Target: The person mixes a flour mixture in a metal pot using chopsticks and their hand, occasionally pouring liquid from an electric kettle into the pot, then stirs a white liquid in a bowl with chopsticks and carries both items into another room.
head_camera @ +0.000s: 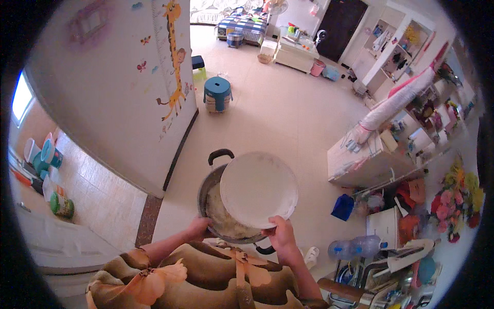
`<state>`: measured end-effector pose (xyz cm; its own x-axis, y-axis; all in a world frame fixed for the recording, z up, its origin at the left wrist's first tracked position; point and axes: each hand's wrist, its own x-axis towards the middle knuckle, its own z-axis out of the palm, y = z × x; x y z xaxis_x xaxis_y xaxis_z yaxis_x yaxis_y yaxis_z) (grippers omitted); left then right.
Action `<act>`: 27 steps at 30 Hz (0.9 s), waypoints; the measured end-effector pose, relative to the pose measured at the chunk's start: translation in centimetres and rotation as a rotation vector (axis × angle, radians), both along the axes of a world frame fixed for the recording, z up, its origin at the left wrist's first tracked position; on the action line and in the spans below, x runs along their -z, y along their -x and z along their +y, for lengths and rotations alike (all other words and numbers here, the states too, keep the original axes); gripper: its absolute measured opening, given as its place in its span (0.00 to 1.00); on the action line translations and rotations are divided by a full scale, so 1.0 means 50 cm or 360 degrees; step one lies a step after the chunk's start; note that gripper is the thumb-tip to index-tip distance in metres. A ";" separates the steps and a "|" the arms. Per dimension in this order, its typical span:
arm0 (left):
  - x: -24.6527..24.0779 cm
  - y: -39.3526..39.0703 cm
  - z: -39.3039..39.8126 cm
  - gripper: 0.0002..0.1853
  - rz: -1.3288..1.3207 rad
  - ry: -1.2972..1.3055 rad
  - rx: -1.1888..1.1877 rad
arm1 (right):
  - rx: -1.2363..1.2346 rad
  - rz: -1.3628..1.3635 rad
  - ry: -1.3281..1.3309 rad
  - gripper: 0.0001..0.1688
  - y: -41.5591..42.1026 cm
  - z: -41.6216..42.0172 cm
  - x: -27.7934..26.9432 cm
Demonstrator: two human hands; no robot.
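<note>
A wide metal pot [201, 193] with two black loop handles is held at waist height before me. Something pale and brownish covers its inside, too unclear to name. My left hand [200, 228] grips the pot's near-left rim. Over the pot's right part lies a round white plate or shallow basin [259, 187], overlapping the rim and reaching beyond it. My right hand [278, 233] holds the near edge of this white dish, close to the pot's lower handle; whether it also touches the pot is hidden.
A teal stool [217, 87] stands on the tiled floor ahead. On the left, a wall [127, 116] with a giraffe sticker ends near a doorway. To the right are a white cabinet [347, 162], a blue dustpan-like item [342, 207], large water bottles [353, 247] and cluttered shelves.
</note>
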<state>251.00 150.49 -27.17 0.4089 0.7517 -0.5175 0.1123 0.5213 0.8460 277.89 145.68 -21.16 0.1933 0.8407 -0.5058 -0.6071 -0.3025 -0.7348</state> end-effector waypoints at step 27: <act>0.015 -0.465 1.524 0.21 -0.0099 0.0709 -0.0909 | -0.0516 -0.0041 0.0084 0.20 -0.438 1.661 0.020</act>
<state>274.27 226.67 -27.94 0.0541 0.5801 -0.8128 -0.3217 0.7807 0.5357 299.80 228.75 -22.15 -0.0667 0.8334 -0.5486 -0.4543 -0.5149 -0.7269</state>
